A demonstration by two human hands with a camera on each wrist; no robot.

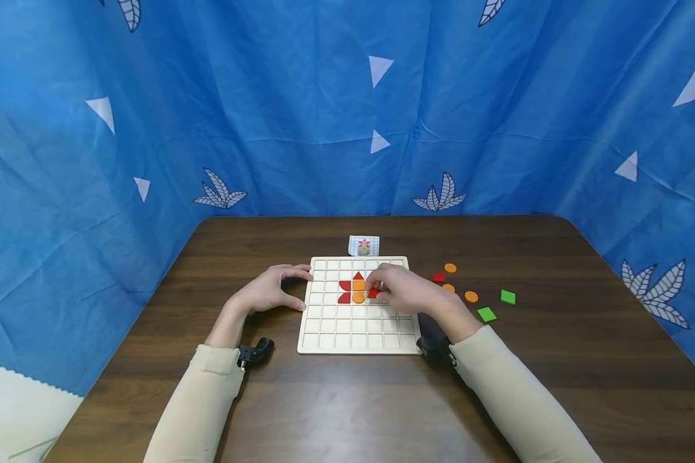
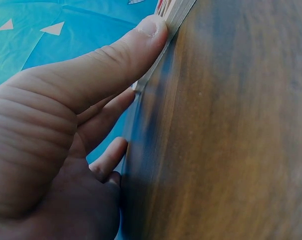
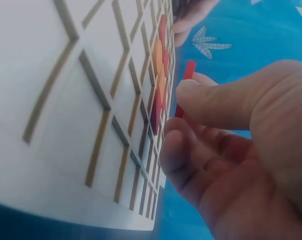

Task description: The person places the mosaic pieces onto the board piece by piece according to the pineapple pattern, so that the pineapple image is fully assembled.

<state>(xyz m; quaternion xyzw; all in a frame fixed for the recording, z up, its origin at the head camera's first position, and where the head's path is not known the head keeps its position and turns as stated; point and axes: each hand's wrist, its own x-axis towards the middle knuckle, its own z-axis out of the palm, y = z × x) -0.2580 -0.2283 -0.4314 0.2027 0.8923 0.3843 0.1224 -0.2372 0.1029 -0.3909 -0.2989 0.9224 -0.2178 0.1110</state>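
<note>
Right hand [image 1: 404, 289] has got a thin red tile [image 3: 189, 70] pinched thumb-to-fingers; left hand's [image 1: 265, 290] loose, thumb touching the white gridded board [image 1: 327, 326].

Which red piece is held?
The red piece pinched by the right hand, edge-on in the right wrist view; other red pieces lie on the board or table.

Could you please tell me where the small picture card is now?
In the head view, the small picture card lies near centre, just beyond the far edge of the white grid board.
</note>
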